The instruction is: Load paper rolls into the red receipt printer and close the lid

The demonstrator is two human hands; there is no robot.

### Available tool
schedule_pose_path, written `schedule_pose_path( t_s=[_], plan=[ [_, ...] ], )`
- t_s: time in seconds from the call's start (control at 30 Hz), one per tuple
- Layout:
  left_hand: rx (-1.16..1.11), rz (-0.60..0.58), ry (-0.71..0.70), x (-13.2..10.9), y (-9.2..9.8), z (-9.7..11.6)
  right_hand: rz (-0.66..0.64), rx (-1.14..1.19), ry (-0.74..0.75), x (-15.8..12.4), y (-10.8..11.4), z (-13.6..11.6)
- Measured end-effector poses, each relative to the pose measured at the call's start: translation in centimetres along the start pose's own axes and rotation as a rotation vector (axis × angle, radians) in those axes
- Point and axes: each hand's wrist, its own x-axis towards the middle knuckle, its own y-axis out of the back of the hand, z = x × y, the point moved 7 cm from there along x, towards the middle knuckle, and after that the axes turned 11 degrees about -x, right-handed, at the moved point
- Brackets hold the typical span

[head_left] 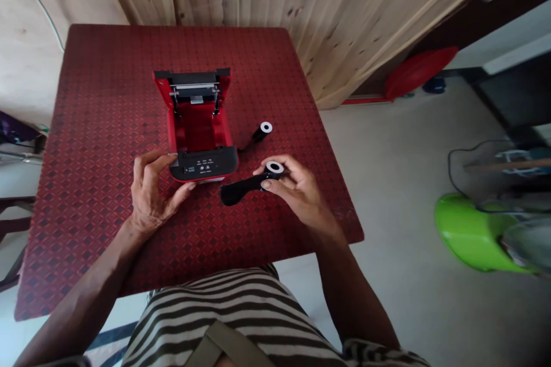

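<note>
One printer (200, 126) stood on the table (86, 126), with a red body and black trim. Its lid was raised at the far end, exposing an empty red paper bay. The black front panel, on the near side of the printer, carried small white markings and buttons; the writing was too small to read. No brand name could be made out.

The left hand (150, 195) rested against the near left corner of the printer. The fingers were spread and relaxed, fingertips touching the front panel's left edge, with the thumb pointing toward the underside of the panel. It gripped nothing.

The right hand (293, 186) lay on the table just right of the printer's near right corner. Its fingers were curled around one roll (274, 168) with a white end face and a dark core hole. A black strip (241, 189) ran from the roll leftward to a point just in front of the printer.

Two rolls were visible in all. The second roll (264, 129), black with a white end face, lay on the table to the right of the printer, beyond the right hand and apart from it.

A striped garment (224, 309) showed at the near edge of the table.
</note>
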Motion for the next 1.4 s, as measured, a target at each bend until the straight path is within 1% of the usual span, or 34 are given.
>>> schedule_pose_path(
  t_s=[0.07, 0.13, 0.27, 0.37, 0.5, 0.57, 0.6, 0.63, 0.7, 0.73, 0.8, 0.87, 0.93, 1.0, 1.03, 1.07, 1.13, 1.2, 1.27, 1.33, 1.37, 1.4],
  plan=[
    [-0.003, 0.013, -0.006, 0.0, 0.1, 0.0, 0.045, -0.057, 0.029, -0.5, -0.3, 0.7],
    [-0.01, 0.025, 0.0, 0.0, 0.1, -0.1, 0.052, -0.115, 0.061, -0.8, -0.8, 1.3],
    [-0.01, 0.007, 0.009, -0.1, 0.0, -0.3, -0.009, -0.228, 0.116, -1.6, -2.0, 1.9],
    [-0.006, 0.0, 0.017, -0.2, 0.0, -0.3, -0.039, -0.313, 0.153, -2.1, -2.4, 1.8],
    [0.003, -0.006, 0.04, -0.3, 0.0, -0.4, -0.056, -0.418, 0.196, -2.8, -2.0, 1.8],
    [-0.001, -0.006, 0.037, -0.3, 0.0, -0.4, -0.059, -0.438, 0.208, -3.0, -1.3, 1.7],
    [-0.005, -0.003, 0.034, -0.3, 0.0, -0.4, -0.053, -0.413, 0.207, -2.8, -0.6, 1.6],
    [-0.01, -0.001, 0.029, -0.3, 0.0, -0.3, -0.034, -0.365, 0.203, -2.5, 0.3, 1.4],
    [-0.016, 0.004, 0.025, -0.3, 0.0, -0.3, 0.053, -0.266, 0.185, -0.8, 2.4, 1.4],
    [-0.015, 0.005, 0.025, -0.3, 0.0, -0.3, 0.109, -0.241, 0.182, 0.4, 3.4, 1.6],
    [-0.008, 0.009, 0.019, -0.2, 0.0, -0.3, 0.204, -0.287, 0.193, 3.6, 4.7, 2.2],
    [-0.004, 0.014, 0.008, -0.2, 0.0, -0.3, 0.173, -0.315, 0.224, 7.1, 4.5, 3.2],
    [-0.003, 0.01, -0.005, -0.2, 0.0, -0.1, 0.117, -0.324, 0.252, 9.9, 3.5, 4.0],
    [-0.002, -0.001, -0.008, -0.2, 0.0, 0.1, 0.087, -0.325, 0.249, 11.4, 2.6, 4.3],
    [-0.004, -0.005, -0.003, -0.2, 0.0, 0.1, 0.084, -0.322, 0.236, 11.4, 2.5, 3.9],
    [-0.009, -0.01, 0.01, -0.2, 0.0, 0.1, 0.086, -0.312, 0.223, 11.0, 2.6, 3.2],
    [-0.026, -0.011, 0.034, -0.2, 0.0, 0.1, 0.08, -0.286, 0.22, 9.2, 3.4, 0.5],
    [-0.043, -0.012, 0.039, -0.2, -0.1, 0.1, 0.019, -0.279, 0.269, 6.8, 4.3, -3.7],
    [-0.049, -0.013, 0.032, -0.2, -0.2, 0.2, -0.088, -0.3, 0.335, 4.7, 4.6, -8.2],
    [-0.043, -0.011, 0.032, -0.3, -0.3, 0.2, -0.225, -0.309, 0.408, 3.7, 3.5, -12.0],
    [-0.037, -0.008, 0.032, -0.3, -0.3, 0.2, -0.276, -0.347, 0.448, 3.7, 2.5, -13.3],
    [-0.031, -0.004, 0.033, -0.4, -0.3, 0.2, -0.301, -0.414, 0.5, 4.1, 1.2, -14.3]
  ],
)
